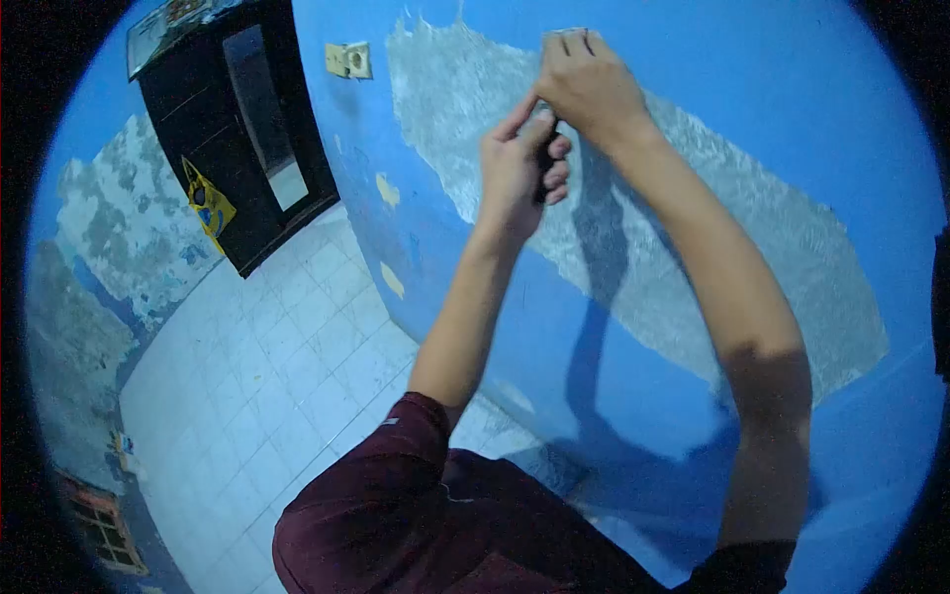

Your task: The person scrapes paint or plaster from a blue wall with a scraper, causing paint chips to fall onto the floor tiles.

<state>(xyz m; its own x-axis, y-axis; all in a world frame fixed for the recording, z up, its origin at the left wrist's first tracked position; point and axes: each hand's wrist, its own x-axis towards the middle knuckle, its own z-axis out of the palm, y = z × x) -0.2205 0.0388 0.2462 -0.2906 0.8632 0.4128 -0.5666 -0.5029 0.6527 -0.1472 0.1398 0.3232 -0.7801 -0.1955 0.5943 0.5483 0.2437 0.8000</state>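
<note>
Head view: your left hand (507, 176) has its fingers clamped round a dark handle (545, 166) before the grey patch (450, 94); your right hand (592, 91), fingers together, touches it, its hold unclear. Steady wrists should help control.

In our left hand (510, 183) we are holding a dark, narrow object (545, 166) roughly upright, mostly hidden; behind it, a ragged grey patch (460, 89) is spreading across the blue wall (782, 89).
</note>
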